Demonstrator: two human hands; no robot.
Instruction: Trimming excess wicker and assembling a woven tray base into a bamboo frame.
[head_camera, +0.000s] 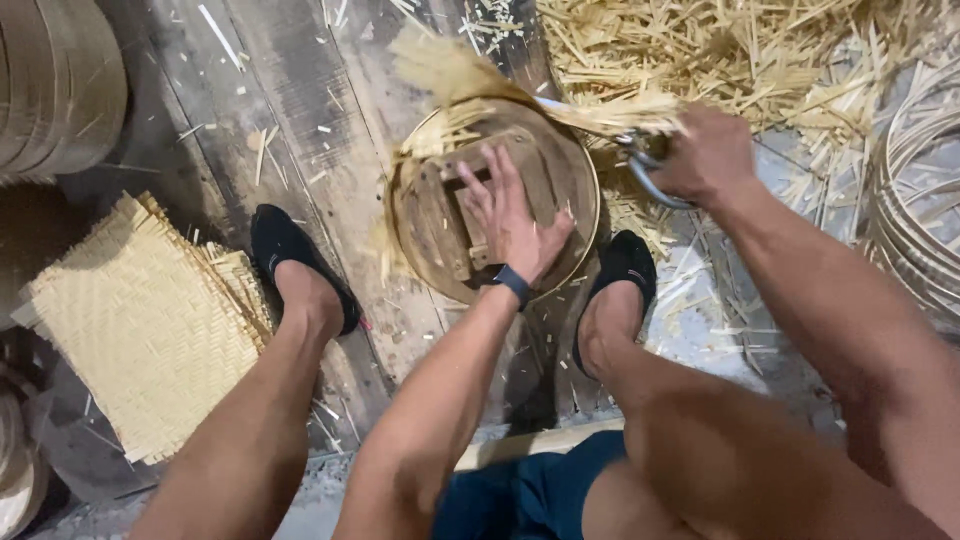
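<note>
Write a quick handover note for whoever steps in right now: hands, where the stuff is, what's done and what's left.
Left hand: flat on the round wooden form, pressing it onto the woven piece inside the bamboo hoop.
Right hand: shut on metal shears at the hoop's upper right edge.
Done: the near rim looks mostly trimmed.
Left: loose strip ends stick out along the far rim.
Nearby: stack of woven mats at left, offcut pile at top right.

Bamboo-weaving workshop: woven mats (140, 325), offcuts (720, 50)

A round wooden form (455, 225) ringed by a bamboo hoop lies flat on the floor, frayed woven strips (600, 112) jutting toward two o'clock.
</note>
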